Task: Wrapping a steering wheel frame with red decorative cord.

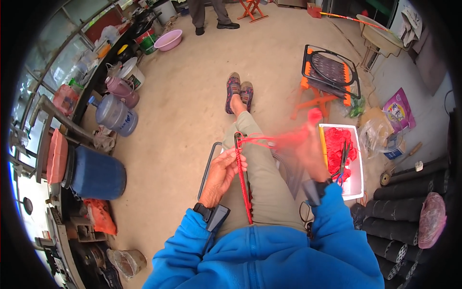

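Observation:
Between my knees stands a dark bar with red cord [245, 195] wound or knotted along its length. My left hand [222, 173] is closed round its upper part, thumb and fingers pinching near the top. Loose red strands [262, 138] run from there to my right hand [312, 156], out to the right and smeared by motion. A blurred red bundle of cord [314, 115] shows at its fingers. Beside that hand, a white box [354, 180] holds tangled red cord [337, 144] and black scissors [344, 159] lying on top.
A folding chair with orange parts [329, 72] stands ahead right. Dark rolls [392, 214] are stacked at the right. Along the left are a blue drum [98, 172], a water bottle [115, 114] and a pink basin [168, 40]. Another person's legs [209, 14] show at the far end.

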The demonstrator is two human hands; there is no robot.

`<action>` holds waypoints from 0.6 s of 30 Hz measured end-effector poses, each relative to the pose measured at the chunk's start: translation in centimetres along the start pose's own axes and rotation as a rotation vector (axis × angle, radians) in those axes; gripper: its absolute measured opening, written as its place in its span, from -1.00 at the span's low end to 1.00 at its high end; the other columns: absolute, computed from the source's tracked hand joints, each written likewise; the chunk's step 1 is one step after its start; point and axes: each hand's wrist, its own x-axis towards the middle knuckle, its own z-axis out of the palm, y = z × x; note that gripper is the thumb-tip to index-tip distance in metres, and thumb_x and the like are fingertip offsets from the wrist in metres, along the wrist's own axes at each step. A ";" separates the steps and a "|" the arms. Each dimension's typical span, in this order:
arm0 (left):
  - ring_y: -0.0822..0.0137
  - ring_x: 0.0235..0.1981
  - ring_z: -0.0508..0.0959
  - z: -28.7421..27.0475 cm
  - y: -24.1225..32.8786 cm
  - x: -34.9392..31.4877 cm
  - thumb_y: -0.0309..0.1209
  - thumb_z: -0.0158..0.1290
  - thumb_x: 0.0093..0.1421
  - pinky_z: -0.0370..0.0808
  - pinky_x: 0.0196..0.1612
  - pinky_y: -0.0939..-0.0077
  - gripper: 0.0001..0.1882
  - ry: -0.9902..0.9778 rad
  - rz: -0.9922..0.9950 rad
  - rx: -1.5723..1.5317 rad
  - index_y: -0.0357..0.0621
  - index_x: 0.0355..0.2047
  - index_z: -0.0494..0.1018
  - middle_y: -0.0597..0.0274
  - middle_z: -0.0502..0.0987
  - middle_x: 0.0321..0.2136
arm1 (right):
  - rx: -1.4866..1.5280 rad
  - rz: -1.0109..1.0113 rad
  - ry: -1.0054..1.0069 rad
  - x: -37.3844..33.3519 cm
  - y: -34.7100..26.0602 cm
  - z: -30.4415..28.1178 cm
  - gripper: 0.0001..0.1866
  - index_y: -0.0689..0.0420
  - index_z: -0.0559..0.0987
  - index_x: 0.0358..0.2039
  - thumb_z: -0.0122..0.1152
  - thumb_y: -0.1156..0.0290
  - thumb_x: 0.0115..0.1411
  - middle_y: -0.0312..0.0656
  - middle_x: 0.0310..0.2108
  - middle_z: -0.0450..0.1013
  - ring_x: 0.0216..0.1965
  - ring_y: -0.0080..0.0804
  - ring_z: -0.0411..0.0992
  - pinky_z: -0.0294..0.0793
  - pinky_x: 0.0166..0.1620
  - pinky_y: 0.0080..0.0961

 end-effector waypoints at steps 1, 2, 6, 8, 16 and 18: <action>0.25 -0.40 0.53 -0.7 -0.2 0.2 -0.42 -0.12 0.30 0.49 -0.28 0.43 -0.74 -0.083 -0.048 -0.081 -0.34 -0.08 0.35 0.09 0.51 -0.35 | 0.132 0.025 -0.026 -1.3 -1.9 1.2 -0.74 0.01 0.36 -0.45 -0.03 0.15 0.30 -0.40 -0.63 0.24 -0.57 -0.59 0.27 0.40 -0.36 -0.58; 0.25 -0.40 0.53 -1.3 -0.4 0.3 -0.42 -0.12 0.30 0.49 -0.28 0.43 -0.74 -0.079 -0.046 -0.090 -0.34 -0.08 0.35 0.09 0.51 -0.35 | 0.138 0.052 -0.154 -2.3 -3.7 1.2 -0.72 0.00 0.33 -0.48 -0.07 0.14 0.32 -0.43 -0.69 0.17 -0.66 -0.65 0.19 0.34 -0.49 -0.63; 0.30 -0.49 0.42 -1.5 -0.5 0.7 -0.38 -0.07 0.28 0.33 -0.42 0.47 -0.77 -0.194 -0.098 -0.341 -0.22 -0.11 0.37 0.16 0.47 -0.40 | 0.179 0.026 -0.170 -9.0 -9.8 2.1 -0.67 -0.05 0.23 -0.54 -0.21 0.16 0.38 -0.52 -0.83 -0.01 -0.87 -0.73 -0.07 -0.01 -0.82 -0.69; 0.31 -0.50 0.41 -1.6 -0.6 1.1 -0.38 -0.07 0.28 0.31 -0.44 0.48 -0.80 -0.267 -0.089 -0.370 -0.20 -0.15 0.37 0.17 0.45 -0.43 | 0.156 -0.051 -0.135 -12.0 -11.2 -0.3 -0.71 -0.02 0.24 -0.53 -0.09 0.22 0.33 -0.50 -0.82 0.00 -0.86 -0.73 -0.02 0.03 -0.81 -0.70; 0.32 -0.51 0.38 -1.3 -0.6 1.1 -0.38 -0.06 0.27 0.31 -0.44 0.47 -0.81 -0.268 -0.093 -0.343 -0.18 -0.15 0.34 0.20 0.42 -0.47 | -0.780 0.358 -0.027 -9.9 -1.4 -1.5 -0.61 0.17 0.41 0.02 0.16 0.43 0.16 -0.54 -0.74 0.10 -0.79 -0.76 0.02 0.04 -0.72 -0.71; 0.32 -0.51 0.39 -1.4 -0.5 1.0 -0.38 -0.06 0.28 0.32 -0.44 0.47 -0.81 -0.233 -0.083 -0.346 -0.19 -0.15 0.34 0.20 0.43 -0.47 | -0.715 0.339 -0.111 -7.6 1.2 2.2 -0.60 0.17 0.40 0.01 0.19 0.36 0.17 -0.55 -0.73 0.08 -0.77 -0.75 0.03 0.05 -0.69 -0.70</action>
